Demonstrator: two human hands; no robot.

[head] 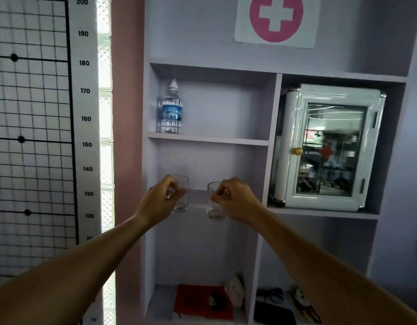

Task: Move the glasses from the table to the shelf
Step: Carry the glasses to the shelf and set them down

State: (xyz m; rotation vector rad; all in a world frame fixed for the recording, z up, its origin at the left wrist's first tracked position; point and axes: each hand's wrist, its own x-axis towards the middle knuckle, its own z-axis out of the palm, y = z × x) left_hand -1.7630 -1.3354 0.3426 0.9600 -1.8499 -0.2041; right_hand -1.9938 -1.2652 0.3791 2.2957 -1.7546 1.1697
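Two clear drinking glasses are held up in front of a pale lilac shelf unit. My left hand grips the left glass by its side and rim. My right hand grips the right glass the same way. Both glasses hang level with the front edge of the middle shelf board, roughly upright, the right one slightly lower. I cannot tell whether either glass touches the board. The table is out of view.
A water bottle stands at the left of the upper shelf. A white first-aid cabinet fills the right compartment. A red book and small items lie on the bottom shelf. A height chart hangs on the left wall.
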